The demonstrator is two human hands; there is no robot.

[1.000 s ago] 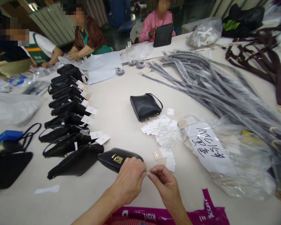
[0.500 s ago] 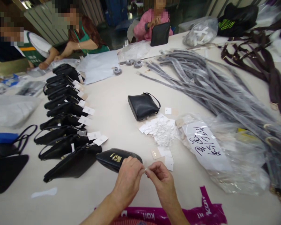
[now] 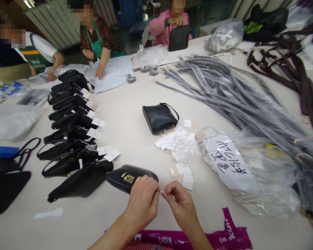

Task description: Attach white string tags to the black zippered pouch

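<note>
Close in front of me lies a black handbag [image 3: 120, 178] with a gold clasp. My left hand [image 3: 144, 197] is closed over its right end, its thumb and fingertips pinched on a tag string [image 3: 161, 191]. Only a tiny white bit of that string shows. From the right, my right hand [image 3: 179, 198] pinches the same bit, fingertips almost touching the left ones. Just beyond it lie a few beige and white hang tags [image 3: 182, 173]; whether the string joins them I cannot tell.
A row of tagged black bags [image 3: 75, 146] stands left. Ahead are another black bag [image 3: 160, 118] and a heap of white tags [image 3: 178, 142]. Plastic bags [image 3: 271, 180] and wrapped straps [image 3: 224, 90] lie right; purple tape [image 3: 211, 238] runs along the front. Co-workers sit opposite.
My hands have shifted slightly left and down, still pinching the string. The co-worker in the green apron has moved a hand onto the pale sheet.
</note>
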